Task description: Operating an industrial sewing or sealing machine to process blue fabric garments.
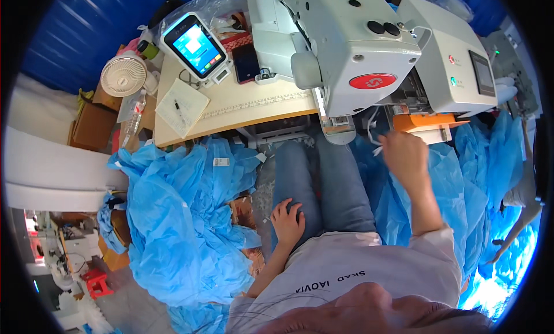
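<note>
My right hand [405, 159] is raised in front of the sewing machine [358, 57], its fingers curled closed on a thin white strip [372, 125]. The strip runs up from the fingertips toward the machine's front, and a short tail shows beside them. Its exact kind cannot be made out. Just above that hand sits an orange guide plate [424, 122] below a white control box [456, 68]. My left hand [287, 221] lies on my left thigh, fingers spread, holding nothing.
Blue thin-fabric garments [173, 224] are heaped at my left, and more blue fabric [447, 184] hangs at my right. The tabletop [254, 106] carries a touchscreen panel [196, 45], a phone [246, 63], a notepad with pen [182, 108]. A white fan [123, 76] stands at the far left.
</note>
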`<act>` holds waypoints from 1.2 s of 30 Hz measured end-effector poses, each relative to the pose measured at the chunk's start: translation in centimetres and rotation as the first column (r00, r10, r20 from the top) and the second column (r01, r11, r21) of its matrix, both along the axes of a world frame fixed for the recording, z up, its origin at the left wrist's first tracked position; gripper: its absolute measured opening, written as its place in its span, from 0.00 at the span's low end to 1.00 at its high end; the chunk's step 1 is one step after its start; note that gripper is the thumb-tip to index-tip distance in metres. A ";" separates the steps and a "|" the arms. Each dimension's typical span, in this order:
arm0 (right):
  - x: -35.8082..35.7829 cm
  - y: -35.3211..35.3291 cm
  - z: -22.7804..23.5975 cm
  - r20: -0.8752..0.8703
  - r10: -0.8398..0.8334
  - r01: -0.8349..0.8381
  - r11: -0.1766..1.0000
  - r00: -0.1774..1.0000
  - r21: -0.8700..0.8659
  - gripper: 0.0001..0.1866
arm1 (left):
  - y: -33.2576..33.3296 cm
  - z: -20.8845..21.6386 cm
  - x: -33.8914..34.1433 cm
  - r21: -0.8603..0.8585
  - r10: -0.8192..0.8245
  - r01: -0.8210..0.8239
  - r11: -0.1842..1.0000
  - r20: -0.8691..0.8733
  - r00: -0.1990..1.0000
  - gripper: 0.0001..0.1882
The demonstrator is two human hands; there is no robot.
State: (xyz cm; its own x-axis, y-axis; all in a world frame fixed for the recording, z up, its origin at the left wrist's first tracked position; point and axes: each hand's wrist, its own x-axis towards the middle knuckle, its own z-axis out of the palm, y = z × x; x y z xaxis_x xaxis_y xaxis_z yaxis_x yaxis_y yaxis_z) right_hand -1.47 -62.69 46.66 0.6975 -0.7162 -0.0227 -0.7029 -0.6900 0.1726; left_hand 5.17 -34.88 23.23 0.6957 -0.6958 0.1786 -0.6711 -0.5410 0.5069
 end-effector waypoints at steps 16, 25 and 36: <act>2.9 1.5 -1.5 0.627 0.279 -0.437 0.893 0.727 0.110 0.09 | 1.2 -1.6 0.7 -0.010 0.141 -0.141 0.990 -0.015 0.990 0.12; -2.6 -0.7 0.5 0.134 0.037 -0.050 0.994 0.990 0.096 0.15 | 1.6 -1.9 1.7 0.005 0.136 -0.136 0.991 -0.017 0.991 0.11; 3.8 -3.4 -13.0 0.787 -0.572 -0.487 0.632 0.232 0.603 0.21 | 2.5 -1.7 0.7 0.020 0.162 -0.162 0.987 0.003 0.987 0.11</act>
